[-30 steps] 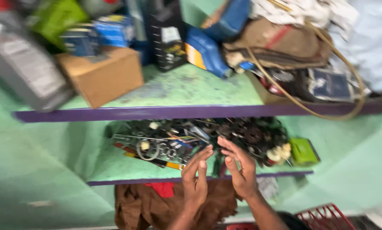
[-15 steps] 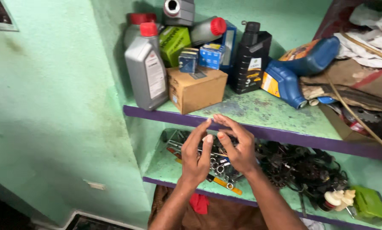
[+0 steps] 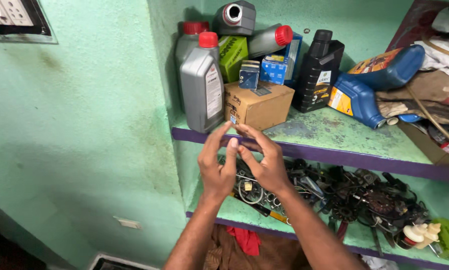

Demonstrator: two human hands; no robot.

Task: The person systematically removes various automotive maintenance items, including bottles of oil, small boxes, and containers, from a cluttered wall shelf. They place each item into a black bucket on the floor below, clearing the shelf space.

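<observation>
Grey oil bottle [image 3: 202, 85] upright, cap topmost; left hand [image 3: 217, 167], right hand [image 3: 264, 161] fingertip-pinched, contents unclear.

bottle [image 3: 203, 85] left of box [image 3: 258, 104] | both on shelf [image 3: 334, 135] | hands [image 3: 242, 162] in front

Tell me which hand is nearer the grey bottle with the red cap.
Left. The left hand is raised just below and right of the grey bottle; the right hand is farther right, under the cardboard box.
</observation>
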